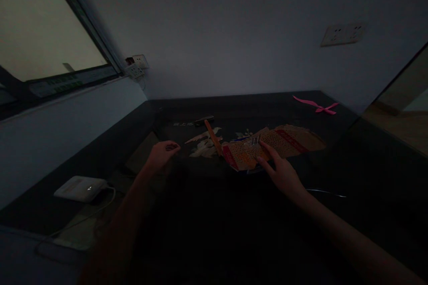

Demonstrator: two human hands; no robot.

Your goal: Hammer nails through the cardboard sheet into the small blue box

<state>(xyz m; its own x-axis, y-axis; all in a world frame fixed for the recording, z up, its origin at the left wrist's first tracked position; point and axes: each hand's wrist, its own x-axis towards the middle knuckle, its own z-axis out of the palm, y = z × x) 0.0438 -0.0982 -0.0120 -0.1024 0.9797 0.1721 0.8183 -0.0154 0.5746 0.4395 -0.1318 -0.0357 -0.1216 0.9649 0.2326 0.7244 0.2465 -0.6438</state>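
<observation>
A flattened cardboard piece [247,153] with dark holes and red bands lies on the dark table. Several nails [256,140] stand upright in it. My right hand [282,173] reaches over its front edge, forefinger close by the nails and thumb apart from it, nothing visibly held. Left of the cardboard, my left hand [160,156] hovers over the table with fingers curled together; whatever they hold, if anything, is too dark to make out. Between my hands lies a hammer [213,137], its orange wooden handle touching the cardboard's left end and its dark head pointing away.
A white power bank [80,188] with a cable lies at the table's left side. Pink ribbon [319,107] rests at the far right. Torn pale scraps [203,147] surround the hammer handle. Wall sockets [343,34] and a window [50,26] border the dim table.
</observation>
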